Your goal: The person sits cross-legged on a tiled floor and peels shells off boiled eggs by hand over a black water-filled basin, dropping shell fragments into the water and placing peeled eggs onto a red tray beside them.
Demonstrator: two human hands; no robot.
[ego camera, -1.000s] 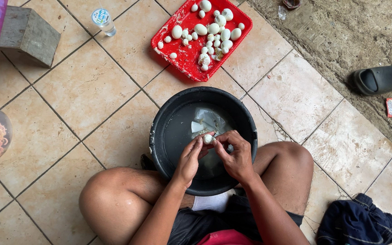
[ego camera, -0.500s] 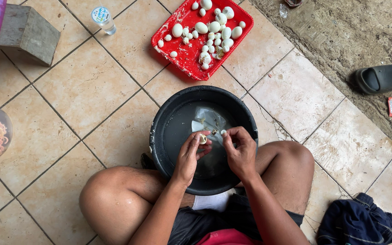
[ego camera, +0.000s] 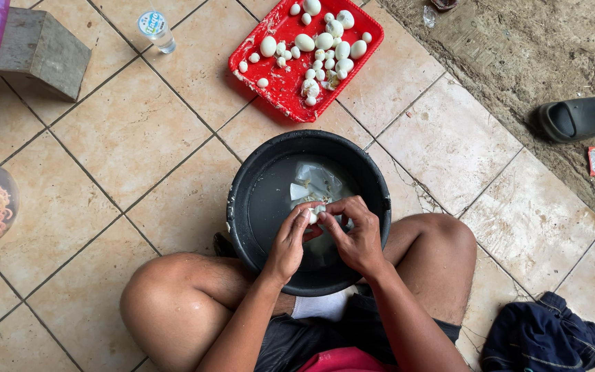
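Fingers of left hand (ego camera: 289, 242) and right hand (ego camera: 357, 235) pinched together on small white egg (ego camera: 315, 215), held above water in black basin (ego camera: 242, 207). Red tray (ego camera: 280, 86) of peeled eggs just beyond basin's far rim, on tiled floor (ego camera: 132, 138).

Red tray (ego camera: 280, 86), black sandal (ego camera: 576, 117), plastic cup (ego camera: 155, 30)

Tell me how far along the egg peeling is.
Done: peeled white eggs lie in the red tray. In hand: left hand and right hand work one small egg over the black basin. What is left cannot be told: no unpeeled eggs show clearly.
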